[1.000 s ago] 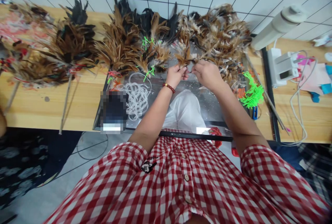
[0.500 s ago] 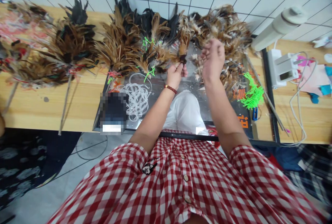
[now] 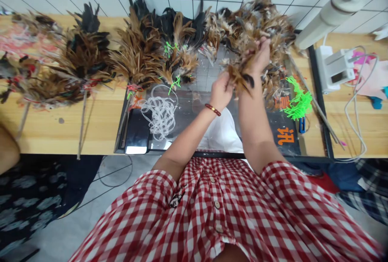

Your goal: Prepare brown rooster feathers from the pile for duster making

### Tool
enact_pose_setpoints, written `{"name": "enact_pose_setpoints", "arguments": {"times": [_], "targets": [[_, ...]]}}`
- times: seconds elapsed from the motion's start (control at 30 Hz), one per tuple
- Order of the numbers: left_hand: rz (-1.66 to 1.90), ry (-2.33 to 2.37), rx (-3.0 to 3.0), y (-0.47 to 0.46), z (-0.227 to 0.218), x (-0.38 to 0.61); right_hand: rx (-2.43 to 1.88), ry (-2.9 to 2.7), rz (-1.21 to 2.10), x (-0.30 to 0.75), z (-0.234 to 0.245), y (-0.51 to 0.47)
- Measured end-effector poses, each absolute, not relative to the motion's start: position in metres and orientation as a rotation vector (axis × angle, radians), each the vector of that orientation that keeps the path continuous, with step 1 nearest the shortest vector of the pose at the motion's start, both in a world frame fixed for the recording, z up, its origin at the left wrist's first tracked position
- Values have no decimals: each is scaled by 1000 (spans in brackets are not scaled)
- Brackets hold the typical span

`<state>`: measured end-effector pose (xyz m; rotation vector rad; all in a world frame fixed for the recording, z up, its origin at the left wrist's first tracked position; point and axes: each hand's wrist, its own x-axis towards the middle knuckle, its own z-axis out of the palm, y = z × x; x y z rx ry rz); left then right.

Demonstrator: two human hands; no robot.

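My left hand [image 3: 222, 89], with a beaded bracelet at the wrist, is closed on a small bunch of brown feathers [image 3: 239, 78]. The bunch points right, across my right wrist. My right hand [image 3: 260, 56] is at the front of a heap of loose brown and white feathers [image 3: 277, 25]. Its fingers are blurred and partly lost among the feathers, so their grip cannot be made out. Left of my hands lie feather bunches tied with green string [image 3: 179, 66] and a loose coil of clear plastic strip [image 3: 160, 116].
A black-framed board [image 3: 188, 124] lies on the wooden table [image 3: 100, 120]. Bright green strings [image 3: 298, 100], a thin stick [image 3: 323, 116] and a white bottle [image 3: 330, 17] are at right, near a white charger [image 3: 336, 70]. Feather dusters [image 3: 83, 53] lie left, near another person's arm [image 3: 7, 151].
My left hand has moved right with the feather bunch, which now points right instead of up. My right hand has moved slightly right and farther into the feather heap.
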<state>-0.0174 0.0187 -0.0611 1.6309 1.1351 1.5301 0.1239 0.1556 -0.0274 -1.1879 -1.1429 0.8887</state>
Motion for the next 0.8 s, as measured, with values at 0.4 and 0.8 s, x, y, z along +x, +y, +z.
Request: {"name": "enact_pose_setpoints", "arguments": {"times": [0.4, 0.8], "targets": [[1691, 1246, 742, 39, -7, -112, -450, -2840, 928, 87, -21, -148], [1847, 1295, 625, 10, 7, -123, -1043, -2891, 402, 93, -44, -5]]}}
